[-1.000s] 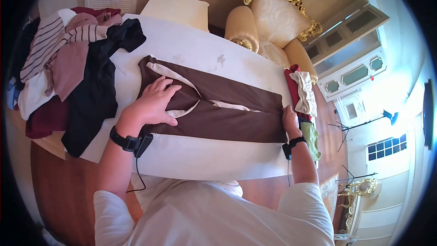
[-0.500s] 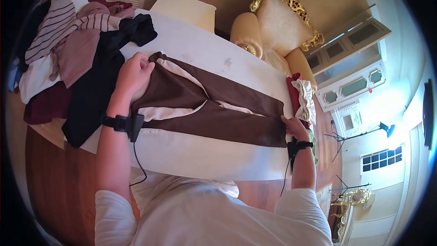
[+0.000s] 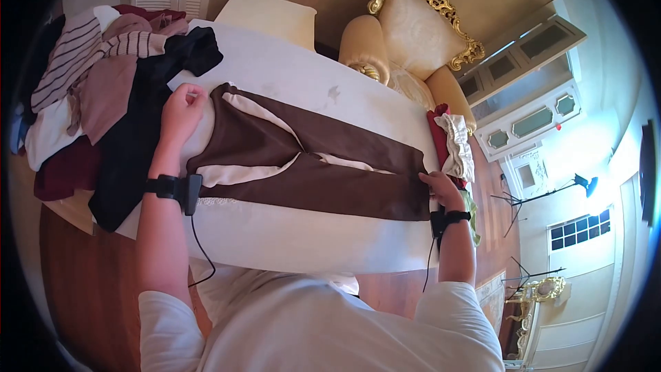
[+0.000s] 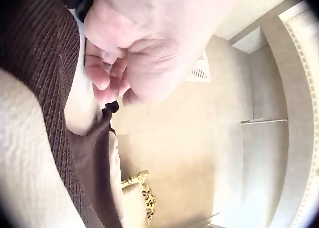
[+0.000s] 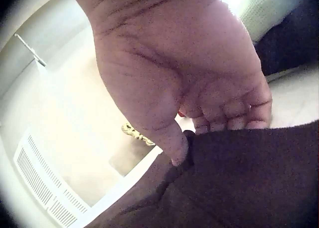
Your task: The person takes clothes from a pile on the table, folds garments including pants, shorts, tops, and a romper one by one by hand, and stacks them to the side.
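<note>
Brown trousers (image 3: 268,134) with cream panels at the waist and between the legs lie spread across the white table, waist to the left. Just off the waist edge is my left hand (image 3: 182,116), its fingers loosely curled and empty. The left wrist view shows those bent fingers (image 4: 107,81) above the brown fabric (image 4: 94,158). At the leg ends, my right hand (image 3: 444,189) pinches the hem. In the right wrist view its thumb (image 5: 172,145) presses on top of the fabric (image 5: 249,173), with the other fingertips hidden behind the edge.
A heap of clothes, with a striped knit (image 3: 72,62) and a black garment (image 3: 148,107), lies at the table's left. Folded red and cream garments (image 3: 454,148) are stacked at the right end. Beyond the table (image 3: 275,234) stand a gilded armchair (image 3: 420,34) and a cream box-shaped piece (image 3: 265,17).
My left hand has moved from over the trousers' waist to the left, off the fabric, and its spread fingers have curled. The waist lies more spread out. My right hand stays at the hem.
</note>
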`<state>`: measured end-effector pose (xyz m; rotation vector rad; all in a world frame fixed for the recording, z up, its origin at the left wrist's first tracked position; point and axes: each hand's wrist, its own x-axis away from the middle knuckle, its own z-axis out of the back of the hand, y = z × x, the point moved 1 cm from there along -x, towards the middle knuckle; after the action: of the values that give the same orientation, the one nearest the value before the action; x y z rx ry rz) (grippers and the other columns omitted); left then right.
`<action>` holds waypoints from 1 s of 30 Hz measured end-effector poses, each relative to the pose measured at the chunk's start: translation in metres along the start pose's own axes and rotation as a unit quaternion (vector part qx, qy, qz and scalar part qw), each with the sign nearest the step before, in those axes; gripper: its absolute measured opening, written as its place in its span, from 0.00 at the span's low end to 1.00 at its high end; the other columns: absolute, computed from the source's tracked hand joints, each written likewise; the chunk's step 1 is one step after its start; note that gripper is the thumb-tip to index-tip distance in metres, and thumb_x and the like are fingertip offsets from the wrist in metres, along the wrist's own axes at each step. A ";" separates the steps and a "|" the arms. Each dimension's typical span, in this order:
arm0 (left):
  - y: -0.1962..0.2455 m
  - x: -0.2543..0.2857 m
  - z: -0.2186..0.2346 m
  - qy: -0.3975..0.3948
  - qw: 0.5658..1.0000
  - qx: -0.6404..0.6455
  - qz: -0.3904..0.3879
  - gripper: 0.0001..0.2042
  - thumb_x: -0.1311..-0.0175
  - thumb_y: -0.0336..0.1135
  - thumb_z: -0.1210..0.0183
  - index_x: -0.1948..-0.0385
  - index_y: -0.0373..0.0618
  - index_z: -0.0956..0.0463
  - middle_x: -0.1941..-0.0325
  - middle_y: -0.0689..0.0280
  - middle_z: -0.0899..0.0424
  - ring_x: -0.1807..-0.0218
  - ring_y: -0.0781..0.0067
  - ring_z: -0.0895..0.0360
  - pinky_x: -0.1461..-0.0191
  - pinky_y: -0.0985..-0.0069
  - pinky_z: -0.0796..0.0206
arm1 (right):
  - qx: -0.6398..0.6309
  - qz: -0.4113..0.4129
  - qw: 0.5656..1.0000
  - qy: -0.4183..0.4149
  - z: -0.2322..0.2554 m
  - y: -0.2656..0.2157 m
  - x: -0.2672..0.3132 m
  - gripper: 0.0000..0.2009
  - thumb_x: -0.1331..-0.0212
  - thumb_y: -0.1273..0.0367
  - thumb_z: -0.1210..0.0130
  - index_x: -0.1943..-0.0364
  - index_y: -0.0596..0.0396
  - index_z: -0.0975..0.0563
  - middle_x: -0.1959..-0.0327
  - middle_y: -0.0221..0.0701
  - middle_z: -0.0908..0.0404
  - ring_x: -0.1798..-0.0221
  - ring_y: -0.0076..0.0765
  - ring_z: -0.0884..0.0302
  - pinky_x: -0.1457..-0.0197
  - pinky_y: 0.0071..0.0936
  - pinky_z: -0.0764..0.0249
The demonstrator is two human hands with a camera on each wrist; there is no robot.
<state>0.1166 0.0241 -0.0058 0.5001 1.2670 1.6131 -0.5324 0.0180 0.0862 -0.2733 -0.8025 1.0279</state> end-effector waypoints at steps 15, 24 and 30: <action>0.004 0.002 0.003 -0.042 0.997 -0.012 0.064 0.10 0.33 0.38 0.37 0.57 0.44 0.20 0.72 0.68 0.19 0.74 0.78 0.21 0.72 0.77 0.31 | -0.104 -0.012 0.994 -0.021 0.005 0.031 -0.019 0.15 0.33 0.55 0.37 0.55 0.49 0.20 0.62 0.21 0.20 0.62 0.24 0.24 0.58 0.30 0.28; 0.009 0.005 0.005 -0.041 0.996 -0.002 0.076 0.10 0.32 0.39 0.37 0.57 0.44 0.20 0.70 0.70 0.19 0.73 0.80 0.21 0.73 0.79 0.32 | -0.143 -0.013 0.990 -0.014 0.002 0.026 -0.013 0.15 0.33 0.53 0.37 0.59 0.47 0.21 0.72 0.17 0.29 0.71 0.20 0.32 0.63 0.26 0.31; 0.006 0.003 0.005 -0.047 0.996 0.009 0.076 0.10 0.31 0.39 0.37 0.57 0.44 0.20 0.69 0.70 0.18 0.73 0.81 0.22 0.74 0.80 0.33 | -0.145 -0.014 0.989 -0.012 0.004 0.028 -0.016 0.13 0.32 0.54 0.38 0.61 0.48 0.21 0.72 0.18 0.28 0.72 0.21 0.31 0.64 0.28 0.30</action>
<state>0.1163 0.0294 0.0003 0.6895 1.1983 1.6847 -0.5579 0.0183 0.0655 -0.4978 -0.9763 0.8881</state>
